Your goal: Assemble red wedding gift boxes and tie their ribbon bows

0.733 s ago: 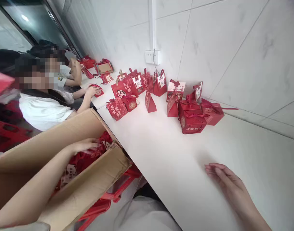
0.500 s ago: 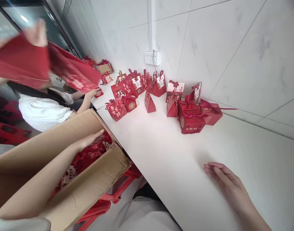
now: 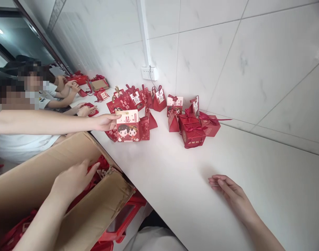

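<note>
My left hand [image 3: 72, 181] hangs over the opening of a cardboard box [image 3: 96, 204] that holds red gift boxes. Its index finger and thumb are apart, and I see nothing in it. My right hand [image 3: 227, 191] is at the white table [image 3: 164, 188], loosely curled with nothing in it. Beyond it are red gift boxes with ribbon bows [image 3: 192, 134]. A co-worker's hand [image 3: 107, 122] reaches in from the left, gripping the edge of a red and cream gift box [image 3: 128, 129] printed with a cartoon couple.
Several red gift bags [image 3: 135, 97] stand along the tiled wall [image 3: 214, 52], below a white power socket [image 3: 149, 73]. Farther left, other people's hands [image 3: 85, 109] handle red pieces. A red plastic stool [image 3: 125, 218] stands beneath the cardboard box.
The red boxes held up at the upper left have left that spot. A co-worker's hand now holds the cartoon-couple box over the table. My left hand has drawn back over the cardboard box; the view has shifted.
</note>
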The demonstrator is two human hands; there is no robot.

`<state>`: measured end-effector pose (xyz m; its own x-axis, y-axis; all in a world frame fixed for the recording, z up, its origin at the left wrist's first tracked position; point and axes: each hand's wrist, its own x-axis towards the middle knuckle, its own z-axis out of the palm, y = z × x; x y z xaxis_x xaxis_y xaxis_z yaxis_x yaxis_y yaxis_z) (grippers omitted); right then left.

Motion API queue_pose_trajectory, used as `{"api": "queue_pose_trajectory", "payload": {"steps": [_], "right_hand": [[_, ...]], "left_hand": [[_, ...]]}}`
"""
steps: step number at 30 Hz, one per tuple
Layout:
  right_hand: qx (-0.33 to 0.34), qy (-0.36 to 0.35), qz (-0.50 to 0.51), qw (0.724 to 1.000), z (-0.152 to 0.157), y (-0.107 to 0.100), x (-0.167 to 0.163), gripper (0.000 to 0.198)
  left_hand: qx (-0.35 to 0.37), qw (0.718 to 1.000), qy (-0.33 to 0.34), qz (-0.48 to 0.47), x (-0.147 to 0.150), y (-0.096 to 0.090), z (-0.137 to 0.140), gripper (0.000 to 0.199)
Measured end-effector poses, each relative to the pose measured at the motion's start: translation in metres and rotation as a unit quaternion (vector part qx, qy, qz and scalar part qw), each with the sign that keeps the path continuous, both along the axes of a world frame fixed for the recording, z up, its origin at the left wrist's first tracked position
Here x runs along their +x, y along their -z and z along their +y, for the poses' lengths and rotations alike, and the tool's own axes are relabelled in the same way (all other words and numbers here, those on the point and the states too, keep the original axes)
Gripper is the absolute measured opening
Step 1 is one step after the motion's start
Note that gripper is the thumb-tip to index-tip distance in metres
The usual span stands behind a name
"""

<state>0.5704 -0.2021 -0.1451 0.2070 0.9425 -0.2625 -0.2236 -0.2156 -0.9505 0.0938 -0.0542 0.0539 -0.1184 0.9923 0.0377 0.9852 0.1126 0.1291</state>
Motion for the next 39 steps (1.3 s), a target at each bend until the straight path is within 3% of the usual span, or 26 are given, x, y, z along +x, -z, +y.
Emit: {"api": "queue_pose_trajectory", "payload": {"steps": [2,4,7,9,12,17,21,24,27,32,33,37,39], "right_hand": [[-0.001,-0.002,0.002,1.0,0.001,-0.002,-0.001,0.034],[0.0,-0.004,0.006,1.0,0.002,-0.004,-0.001,0.033],[0.011,-0.004,0.012,1.0,0.003,-0.004,-0.001,0.032],[0.022,-0.007,0.013,1.0,0.004,-0.004,-0.001,0.032],[0.039,-0.013,0.012,0.999,0.006,-0.005,-0.003,0.031],[0.057,-0.012,0.005,0.998,0.011,-0.011,-0.005,0.032],[0.067,-0.011,0.004,0.998,0.013,-0.016,-0.005,0.033],[0.076,-0.008,0.001,0.997,0.015,-0.018,-0.005,0.036],[0.083,-0.005,0.002,0.997,0.018,-0.018,-0.005,0.038],[0.104,0.064,-0.053,0.991,0.02,-0.016,-0.005,0.037],[0.114,0.1,-0.081,0.985,0.02,-0.016,-0.005,0.035],[0.119,0.272,-0.173,0.939,0.016,-0.017,0.001,0.035],[0.117,0.319,-0.192,0.921,0.015,-0.019,0.004,0.036]], "left_hand": [[0.002,0.998,0.059,0.016,0.025,-0.014,-0.024,0.046],[0.02,0.986,0.157,-0.056,0.054,-0.02,-0.042,0.038],[-0.019,0.946,0.283,-0.156,0.097,-0.013,-0.048,0.033],[-0.04,0.927,0.318,-0.194,0.123,-0.002,-0.038,0.032],[-0.028,0.908,0.329,-0.257,0.161,0.02,-0.008,0.031],[-0.026,0.858,0.337,-0.387,0.238,0.058,0.065,0.033],[-0.061,0.832,0.247,-0.493,0.314,0.09,0.112,0.041],[-0.107,0.819,0.228,-0.515,0.352,0.111,0.127,0.058],[-0.17,0.79,0.254,-0.531,0.359,0.122,0.126,0.06],[-0.304,0.703,0.35,-0.539,0.331,0.119,0.112,0.052],[-0.292,0.704,0.354,-0.542,0.325,0.117,0.109,0.053],[-0.194,0.752,0.354,-0.521,0.306,0.108,0.09,0.055],[-0.237,0.726,0.413,-0.496,0.296,0.105,0.079,0.056]]}}
